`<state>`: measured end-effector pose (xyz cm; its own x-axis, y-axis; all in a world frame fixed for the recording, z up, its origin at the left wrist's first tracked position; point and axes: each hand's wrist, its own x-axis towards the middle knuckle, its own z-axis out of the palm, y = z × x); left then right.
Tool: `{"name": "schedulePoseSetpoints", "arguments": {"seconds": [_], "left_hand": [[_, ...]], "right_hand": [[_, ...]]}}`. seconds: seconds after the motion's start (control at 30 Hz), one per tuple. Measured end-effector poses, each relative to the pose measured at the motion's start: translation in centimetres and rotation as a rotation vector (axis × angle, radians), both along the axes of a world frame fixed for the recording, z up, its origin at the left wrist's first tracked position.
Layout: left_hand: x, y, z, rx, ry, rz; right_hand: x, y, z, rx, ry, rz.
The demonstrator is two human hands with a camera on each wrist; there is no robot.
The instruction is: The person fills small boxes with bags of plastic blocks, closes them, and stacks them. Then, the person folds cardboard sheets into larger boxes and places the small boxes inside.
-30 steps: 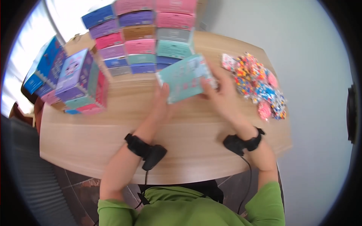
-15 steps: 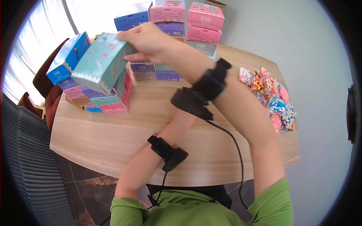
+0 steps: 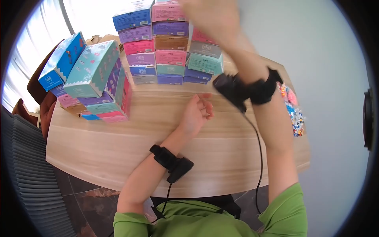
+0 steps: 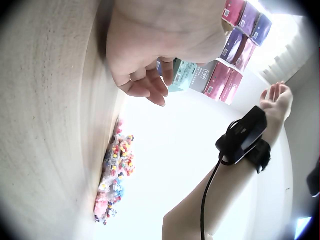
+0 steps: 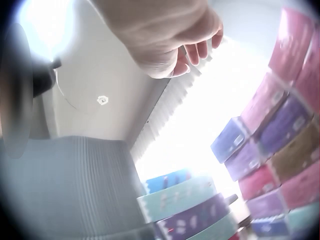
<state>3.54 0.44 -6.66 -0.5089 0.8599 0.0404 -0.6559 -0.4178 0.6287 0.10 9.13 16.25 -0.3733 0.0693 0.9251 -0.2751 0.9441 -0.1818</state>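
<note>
A teal box (image 3: pixel 92 69) with a printed pattern lies on top of the left stack, beside a blue box (image 3: pixel 63 59). My right hand (image 3: pixel 217 21) is raised at the right-hand columns of boxes; its fingertips are cut off at the top of the head view. In the right wrist view the right hand (image 5: pixel 175 37) holds nothing, and its fingers bend loosely in the air. Low over the tabletop, my left hand (image 3: pixel 196 114) has loosely curled fingers with nothing in them. The pink box (image 3: pixel 170 12) tops the middle column, left of the right hand.
Several columns of coloured boxes, among them a brown box (image 3: pixel 171 42) and a grey box (image 3: pixel 205 49), stand at the back of the wooden table (image 3: pixel 102 146). Bags of small colourful pieces (image 3: pixel 294 114) lie at the right edge, partly behind the right forearm.
The right hand carried the teal box left onto the left stack, let go of it, and swung back up and right. The left hand released the box earlier and stays over the table.
</note>
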Motion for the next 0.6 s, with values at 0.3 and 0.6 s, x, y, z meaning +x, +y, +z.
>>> {"name": "schedulePoseSetpoints", "arguments": {"seconds": [0.3, 0.6], "left_hand": [[0.5, 0.0, 1.1, -0.078, -0.005, 0.005], [0.3, -0.1, 0.7, -0.074, 0.019, -0.013]], "right_hand": [[-3.8, 11.8, 0.8, -0.764, -0.808, -0.018], [-4.5, 17.3, -1.5, -0.773, -0.836, 0.01]]}}
